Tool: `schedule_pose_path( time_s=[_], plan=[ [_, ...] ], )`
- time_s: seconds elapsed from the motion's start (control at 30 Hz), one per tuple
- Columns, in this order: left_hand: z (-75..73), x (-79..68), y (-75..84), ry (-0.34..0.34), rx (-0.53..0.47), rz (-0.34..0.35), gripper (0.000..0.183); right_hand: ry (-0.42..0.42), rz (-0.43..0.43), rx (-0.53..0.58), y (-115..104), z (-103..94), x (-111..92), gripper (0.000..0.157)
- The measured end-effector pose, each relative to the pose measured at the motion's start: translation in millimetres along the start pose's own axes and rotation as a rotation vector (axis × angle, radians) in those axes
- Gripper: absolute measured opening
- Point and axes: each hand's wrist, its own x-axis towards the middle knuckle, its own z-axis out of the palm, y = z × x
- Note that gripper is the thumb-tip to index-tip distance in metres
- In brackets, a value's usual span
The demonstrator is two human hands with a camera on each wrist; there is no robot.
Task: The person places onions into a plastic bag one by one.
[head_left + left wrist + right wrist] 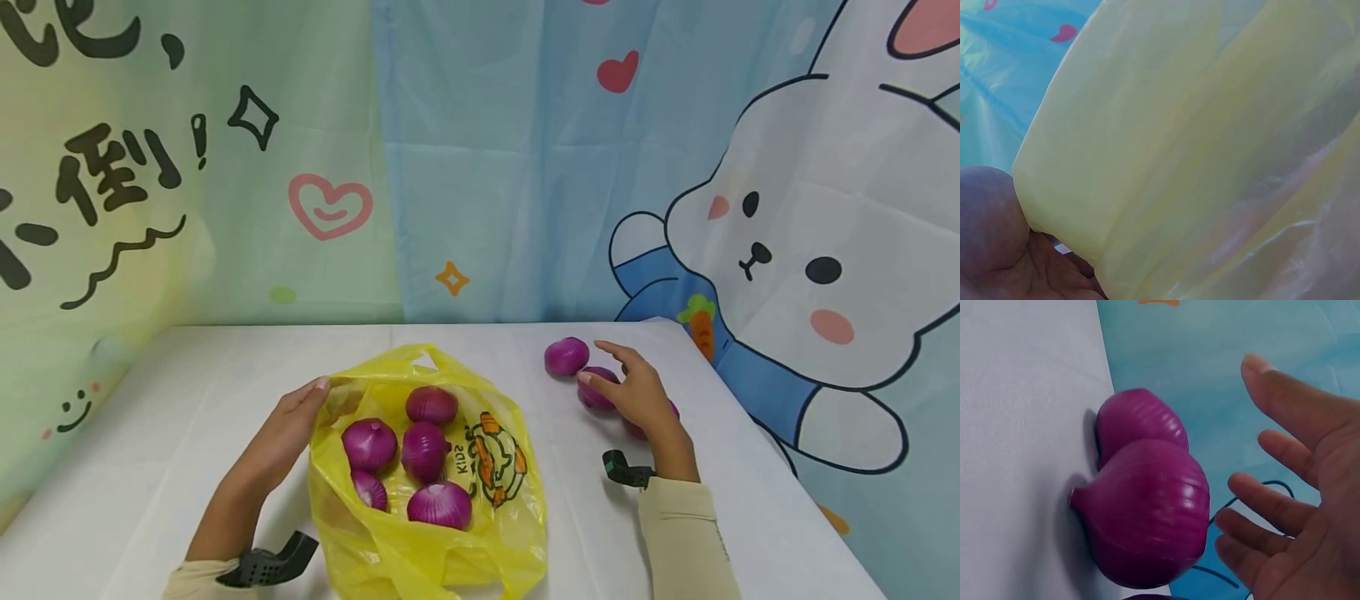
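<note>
A yellow plastic bag stands with its mouth spread wide, and several purple onions lie inside it. My left hand holds the bag's left rim, thumb at the edge. Seen from the left wrist, the yellow film fills most of the view, with the thumb against its border. To the right of the bag, my right hand hovers over loose onions with fingers spread and nothing in them. From the right wrist, the palm faces a near onion, apart from it.
Three onions sit on the white table at the right: a far one, a middle one, and one partly hidden by the right hand. A printed curtain hangs behind the table. Both wrists wear black camera mounts.
</note>
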Motion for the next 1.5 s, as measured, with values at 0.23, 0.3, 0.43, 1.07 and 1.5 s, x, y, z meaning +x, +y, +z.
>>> schedule_pose_path(
  time_s=[0.23, 0.3, 0.43, 1.07, 1.5],
  plan=[
    [1.8, 2.6, 1.8, -0.003, -0.002, 0.007, 0.061, -0.026, 0.001, -0.063, 6.4, -2.0, 2.8, 0.080],
    [1.6, 2.9, 2.5, 0.004, -0.004, 0.008, 0.061, -0.034, 0.011, -0.078, 6.7, -1.9, 3.9, 0.081],
    [1.3, 3.2, 3.1, 0.011, -0.010, 0.010, 0.060, -0.068, 0.035, -0.109, 6.6, -2.0, 5.0, 0.085],
    [-0.3, -4.2, -2.5, 0.016, -0.008, 0.009, 0.060, -0.150, 0.009, -0.197, 4.3, 18.0, 4.5, 0.066],
    [-1.0, -1.5, 0.5, 0.008, 0.010, 0.021, 0.060, -0.140, 0.016, -0.181, -1.3, 10.8, 2.5, 0.070]
  ],
)
